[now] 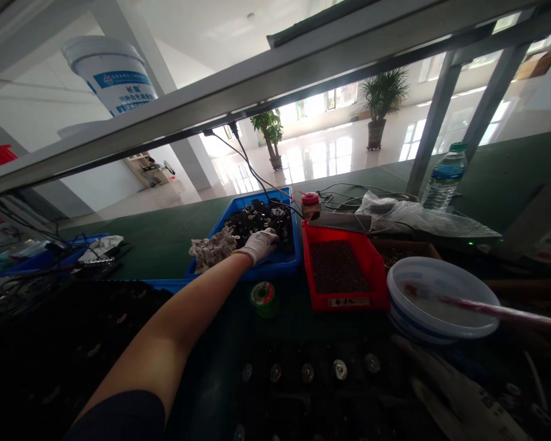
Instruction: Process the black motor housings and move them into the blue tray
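Nearest, at four o'clock, the gloved right hand (463, 395) lies blurred in shadow beside dark pieces with metal discs (307, 372); its grip I cannot tell. Farther off, toward twelve, the left hand (259, 246), much the nearer to the loose dark parts (281, 214), reaches into the blue tray (275, 271) palm down, forearm slanting up from seven o'clock, fingers curled, partly closed, any hold hidden. Parts lie from ten to two o'clock of its fingertips, no common long axis showing, crumpled cloth (213, 250) at nine
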`<state>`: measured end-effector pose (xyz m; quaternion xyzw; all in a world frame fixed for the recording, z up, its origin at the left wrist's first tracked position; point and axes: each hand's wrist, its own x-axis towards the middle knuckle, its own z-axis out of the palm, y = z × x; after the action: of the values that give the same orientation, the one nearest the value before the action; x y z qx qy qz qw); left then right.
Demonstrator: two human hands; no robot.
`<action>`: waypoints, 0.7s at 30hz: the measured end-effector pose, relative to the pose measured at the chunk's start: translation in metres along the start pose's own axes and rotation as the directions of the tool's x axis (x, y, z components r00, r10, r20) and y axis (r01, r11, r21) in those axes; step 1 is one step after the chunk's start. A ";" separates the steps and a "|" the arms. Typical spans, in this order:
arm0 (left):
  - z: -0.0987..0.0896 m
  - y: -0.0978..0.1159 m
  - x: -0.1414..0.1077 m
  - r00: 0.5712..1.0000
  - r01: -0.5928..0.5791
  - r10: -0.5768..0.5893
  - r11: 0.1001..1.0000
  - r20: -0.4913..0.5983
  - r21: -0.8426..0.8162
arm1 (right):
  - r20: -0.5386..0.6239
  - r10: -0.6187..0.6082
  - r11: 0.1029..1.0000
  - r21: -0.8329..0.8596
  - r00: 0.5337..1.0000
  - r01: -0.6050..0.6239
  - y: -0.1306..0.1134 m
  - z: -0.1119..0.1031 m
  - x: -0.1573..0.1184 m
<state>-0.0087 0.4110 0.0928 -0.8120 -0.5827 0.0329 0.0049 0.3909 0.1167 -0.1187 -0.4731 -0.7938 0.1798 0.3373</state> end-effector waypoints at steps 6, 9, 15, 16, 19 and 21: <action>-0.011 -0.001 0.013 0.986 -0.029 0.023 0.999 0.165 0.033 | -0.049 -0.018 0.999 -0.051 0.999 0.015 -0.008 0.000 0.001; -0.018 0.000 0.016 0.982 -0.025 0.010 0.997 0.191 0.074 | -0.058 -0.032 0.998 -0.049 0.998 0.029 -0.009 0.001 0.002; -0.017 0.011 0.010 0.975 0.027 -0.062 0.986 0.211 0.167 | -0.102 -0.108 0.989 -0.109 0.989 0.096 -0.013 -0.002 0.006; -0.015 0.013 0.008 0.970 0.031 -0.074 0.983 0.234 0.179 | -0.108 -0.107 0.987 -0.128 0.988 0.092 -0.016 -0.004 0.008; -0.011 0.020 -0.001 0.960 0.029 -0.085 0.978 0.266 0.207 | -0.107 -0.043 0.985 -0.171 0.993 0.024 -0.031 -0.013 0.019; -0.015 0.024 -0.006 0.968 0.018 -0.070 0.978 0.242 0.209 | -0.081 0.043 0.981 -0.184 0.996 -0.057 -0.043 -0.019 0.030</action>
<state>0.0127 0.3978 0.1065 -0.7835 -0.5901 0.1941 0.0166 0.3672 0.1210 -0.0681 -0.5288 -0.7815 0.0950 0.3172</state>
